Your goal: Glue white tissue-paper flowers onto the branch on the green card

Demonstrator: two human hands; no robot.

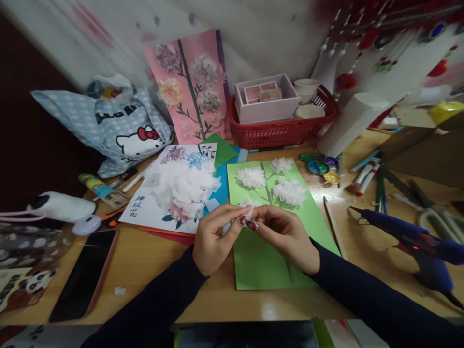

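Observation:
Fingertips meeting, my left hand (214, 238) and my right hand (292, 237) pinch a small piece of white tissue paper (250, 213) between them. Most of that piece is hidden by the fingers. Beneath my hands lies a green card (253, 266) with a painted stem and several white tissue flowers (289, 191) on it; one flower is partly covered by my fingers. Left of my hands, a pile of white tissue pieces (181, 181) rests on a white sheet (139, 220) with printed flowers and handwriting.
A glue gun (409, 237), scissors (440, 212) and a brush (331, 222) lie to the right. Paint pots (319, 166) sit behind the green card. A red basket (275, 133) and a pink flower card (177, 128) stand at the back. A phone (87, 275) lies at left.

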